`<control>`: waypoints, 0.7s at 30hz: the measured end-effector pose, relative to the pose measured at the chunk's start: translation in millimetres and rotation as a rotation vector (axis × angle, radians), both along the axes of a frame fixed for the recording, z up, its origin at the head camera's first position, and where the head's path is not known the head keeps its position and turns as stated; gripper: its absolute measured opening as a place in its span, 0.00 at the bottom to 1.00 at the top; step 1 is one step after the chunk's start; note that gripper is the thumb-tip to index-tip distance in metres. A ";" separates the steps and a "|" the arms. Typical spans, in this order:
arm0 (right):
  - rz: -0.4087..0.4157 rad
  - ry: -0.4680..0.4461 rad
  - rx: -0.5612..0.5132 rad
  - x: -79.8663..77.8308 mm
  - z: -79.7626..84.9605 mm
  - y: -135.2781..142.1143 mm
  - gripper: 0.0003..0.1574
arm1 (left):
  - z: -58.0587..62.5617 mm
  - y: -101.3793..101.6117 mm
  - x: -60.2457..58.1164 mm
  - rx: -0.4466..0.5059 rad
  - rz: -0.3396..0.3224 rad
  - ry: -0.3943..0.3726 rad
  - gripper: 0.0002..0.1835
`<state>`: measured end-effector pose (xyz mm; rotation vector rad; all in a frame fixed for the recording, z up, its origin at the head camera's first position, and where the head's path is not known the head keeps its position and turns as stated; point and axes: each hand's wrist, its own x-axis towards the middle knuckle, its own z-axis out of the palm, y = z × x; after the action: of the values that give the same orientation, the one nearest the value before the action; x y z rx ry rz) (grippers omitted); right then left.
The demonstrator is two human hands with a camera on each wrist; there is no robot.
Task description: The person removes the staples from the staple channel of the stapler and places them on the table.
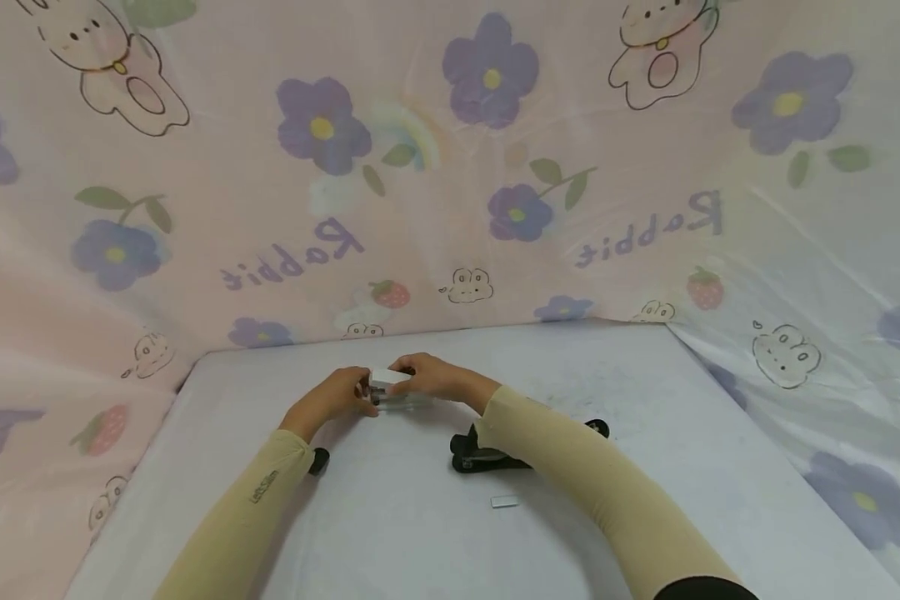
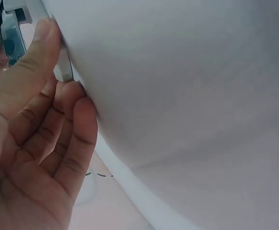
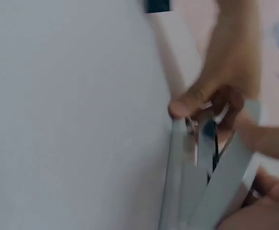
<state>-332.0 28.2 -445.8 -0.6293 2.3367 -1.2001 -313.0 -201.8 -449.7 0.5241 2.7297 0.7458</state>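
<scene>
Both hands are on a whitish hinged device (image 1: 392,377) towards the back of the table, left of centre. It has a flat base and a slanted upper arm (image 3: 226,184), with metal and dark parts between them; its exact kind is unclear. My left hand (image 1: 333,398) pinches one end, thumb on one side and fingertips (image 2: 84,115) against the other. From the opposite side my right hand (image 1: 438,377) grips the upper arm between thumb and fingers. Under the right forearm lies a black stapler (image 1: 491,460), its middle hidden by the sleeve.
A small pale strip (image 1: 505,502), seemingly staples, lies in front of the stapler on the white tabletop (image 1: 390,533). A patterned cloth (image 1: 420,208) hangs behind the table and along both sides. A small black item (image 1: 319,461) sits at the left wrist.
</scene>
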 end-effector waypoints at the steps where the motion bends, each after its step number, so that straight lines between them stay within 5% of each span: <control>1: 0.005 -0.010 -0.025 0.5 -0.2 0.7 0.30 | 0.1 -0.7 0.8 -0.011 0.006 0.002 0.22; 6: 0.036 0.040 -0.052 1.5 2.7 5.6 0.28 | 5.7 3.6 2.5 -0.037 -0.002 0.014 0.20; 16: 0.069 0.383 0.096 5.5 17.9 18.7 0.18 | 5.5 9.4 4.3 -0.034 -0.039 0.080 0.19; 21: 0.051 0.430 0.133 11.1 31.2 28.4 0.18 | 1.8 7.2 4.0 -0.028 -0.030 0.082 0.20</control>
<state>-321.0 56.6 -414.6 -0.9724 2.7019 -0.9477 -309.0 -194.6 -447.8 0.6005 2.7971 0.6924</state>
